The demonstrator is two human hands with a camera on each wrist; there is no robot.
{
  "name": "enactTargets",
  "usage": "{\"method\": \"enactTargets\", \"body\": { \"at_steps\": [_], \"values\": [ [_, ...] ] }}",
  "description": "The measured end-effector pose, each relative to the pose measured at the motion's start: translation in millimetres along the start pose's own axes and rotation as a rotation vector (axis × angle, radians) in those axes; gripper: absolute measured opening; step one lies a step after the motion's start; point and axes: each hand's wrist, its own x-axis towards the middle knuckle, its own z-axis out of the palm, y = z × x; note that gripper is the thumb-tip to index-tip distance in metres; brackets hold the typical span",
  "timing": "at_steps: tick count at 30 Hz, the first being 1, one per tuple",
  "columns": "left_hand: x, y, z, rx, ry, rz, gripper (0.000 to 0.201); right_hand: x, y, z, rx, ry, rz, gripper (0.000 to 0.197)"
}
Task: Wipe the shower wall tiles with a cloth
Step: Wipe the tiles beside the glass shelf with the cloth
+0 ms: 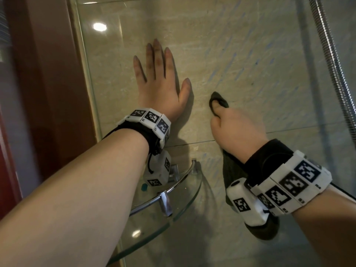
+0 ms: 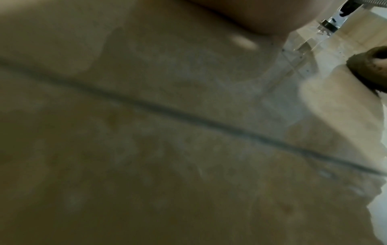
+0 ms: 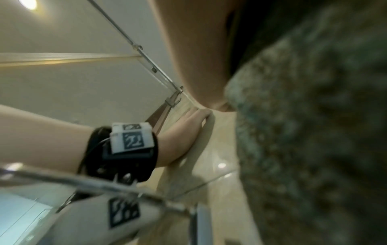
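**Flat left palm, cloth bunched in the right hand against the tile**

From the head camera, the left hand (image 1: 160, 81) lies flat on the beige wall tiles (image 1: 240, 54), fingers straight and spread, holding nothing. Just to its right, the right hand (image 1: 237, 133) is curled round a dark green cloth (image 1: 219, 102), with a fold poking out above the thumb against the tile and the rest hanging below the wrist. Only this view shows the glass corner shelf (image 1: 185, 201) with its chrome rail under the left wrist, the ribbed metal shower hose (image 1: 333, 60) at the right edge, and the glass panel (image 1: 86, 64) beside a reddish-brown door frame (image 1: 48, 74).

The left wrist camera sits close to the tile and is mostly blur. It shows a dark grout line (image 2: 188, 117) running across, a chrome fitting (image 2: 335, 21) at the top right, and the cloth's edge (image 2: 368, 69) cut off at the right.

The right wrist camera is half filled by the out-of-focus cloth (image 3: 314, 132). Beside it, the left hand (image 3: 188, 132) is seen edge-on, pressed to the wall. The right hand's fingers are hidden behind the cloth in every view.
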Motion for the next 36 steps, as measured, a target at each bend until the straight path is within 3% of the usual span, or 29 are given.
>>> {"method": "enactTargets", "body": {
  "at_steps": [4,18,26,36],
  "values": [
    [-0.1,0.3,0.0,0.003,-0.008,-0.002,0.078,-3.6,-6.2,4.9,-0.033,-0.027,-0.093,0.049],
    [0.2,-0.7,2.1,0.006,0.009,0.003,0.077,16.1,7.0,-5.1,0.016,0.044,0.104,0.054],
    [-0.5,0.1,3.8,0.012,0.010,0.006,0.077,18.3,-12.5,3.9,0.059,0.036,0.007,0.052],
    [-0.5,-0.7,3.8,0.013,0.012,0.005,0.077,27.3,7.2,-15.6,-0.010,0.057,0.111,0.055]
  ]
}}
